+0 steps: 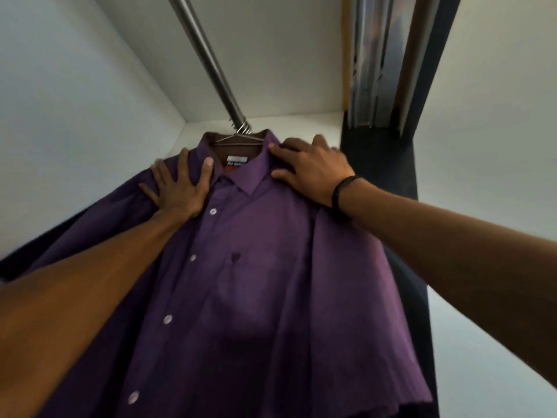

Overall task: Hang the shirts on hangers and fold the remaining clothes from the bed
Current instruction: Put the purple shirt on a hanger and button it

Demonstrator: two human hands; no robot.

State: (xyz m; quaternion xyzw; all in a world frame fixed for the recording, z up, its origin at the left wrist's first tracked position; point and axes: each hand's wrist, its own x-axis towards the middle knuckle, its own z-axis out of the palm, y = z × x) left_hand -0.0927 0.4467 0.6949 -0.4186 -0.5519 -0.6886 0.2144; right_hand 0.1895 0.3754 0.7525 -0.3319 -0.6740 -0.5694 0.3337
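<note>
Wardrobe (90, 86), pale interior: held one metal rod (208, 60) running from the top edge down toward the back corner.

Rod: carried hanger hooks bunched at its far end; at least one wire hanger (238, 139) was discernible, the count of the others unclear.

Hanger: bore a purple shirt (256, 282), buttoned, collar up beneath the rod, front facing the viewer. A white and red label (236, 163) showed inside the collar, below the rod's end. A small dark emblem sat on the chest pocket, lower still. Pale buttons ran down the placket, left of that pocket.

Left hand (177, 188): fingers spread flat on the shirt's shoulder, left of the collar, thumb against the collar edge; pressing, not grasping.

Right hand (310, 168): lay over the other shoulder, right of the collar, fingers draped on the fabric, loosely bent; whether it pinched cloth could not be told. A dark band (342, 191) circled that wrist.

Dark cloth (18, 263): hung behind the shirt, at its left.

Door frame (382, 140), dark: stood right of the rod, beyond the right hand.
</note>
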